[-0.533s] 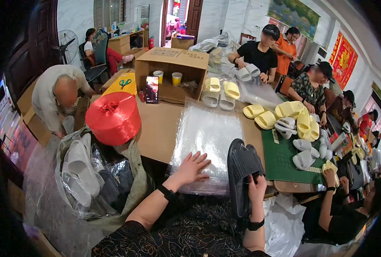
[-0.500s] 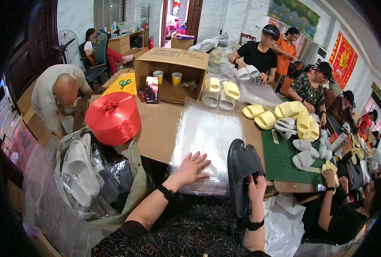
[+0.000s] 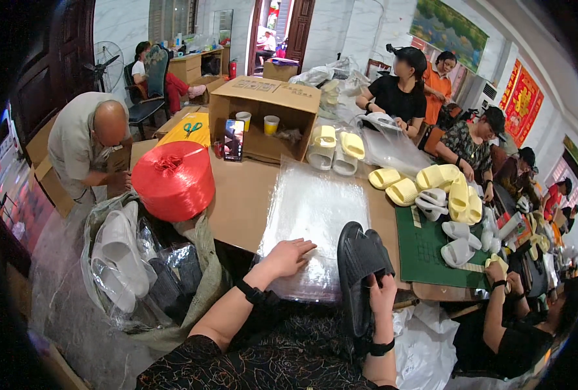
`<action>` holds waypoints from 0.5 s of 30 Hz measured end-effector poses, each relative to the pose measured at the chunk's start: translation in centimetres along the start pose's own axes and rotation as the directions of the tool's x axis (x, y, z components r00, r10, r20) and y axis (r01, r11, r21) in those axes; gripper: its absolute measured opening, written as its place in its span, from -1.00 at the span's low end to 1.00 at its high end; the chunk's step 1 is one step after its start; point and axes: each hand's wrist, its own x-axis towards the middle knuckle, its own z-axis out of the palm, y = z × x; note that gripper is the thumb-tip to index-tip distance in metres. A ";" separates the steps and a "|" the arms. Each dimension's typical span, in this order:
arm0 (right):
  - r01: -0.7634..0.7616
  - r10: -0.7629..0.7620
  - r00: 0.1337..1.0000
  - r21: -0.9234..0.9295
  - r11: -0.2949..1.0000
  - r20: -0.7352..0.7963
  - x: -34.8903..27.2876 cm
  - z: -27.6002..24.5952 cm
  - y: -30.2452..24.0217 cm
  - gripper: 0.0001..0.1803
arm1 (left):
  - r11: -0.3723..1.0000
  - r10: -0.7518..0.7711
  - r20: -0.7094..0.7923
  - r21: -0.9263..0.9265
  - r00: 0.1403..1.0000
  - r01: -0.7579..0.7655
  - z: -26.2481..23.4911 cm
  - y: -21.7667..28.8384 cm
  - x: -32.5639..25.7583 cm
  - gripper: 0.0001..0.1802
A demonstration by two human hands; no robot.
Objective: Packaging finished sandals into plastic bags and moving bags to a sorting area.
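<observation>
On the table (image 3: 237,208), your flat left hand (image 3: 289,258) touches clear bags (image 3: 316,208), right hand (image 3: 382,296) gripping black slippers (image 3: 360,260) — likely bag-picking; next, separate one.

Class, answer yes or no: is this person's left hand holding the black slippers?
No, the left fingers lie on the clear plastic, while the right fingers grip the black slippers.

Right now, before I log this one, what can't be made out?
All in the head view:
- Fingertips of the right hand: hidden by the black slippers.
- Number of layers in the clear plastic: lost in overlap and glare.
- Bottom of the sack: hidden by the white slippers and wrapping.
- Phone screen details: too small.
</observation>
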 end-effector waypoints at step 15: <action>-0.029 0.029 0.999 -0.001 1.000 0.014 -0.3 0.4 -0.9 -0.60 | 0.999 0.031 -0.127 0.040 0.991 -0.026 0.5 0.1 -0.1 -0.57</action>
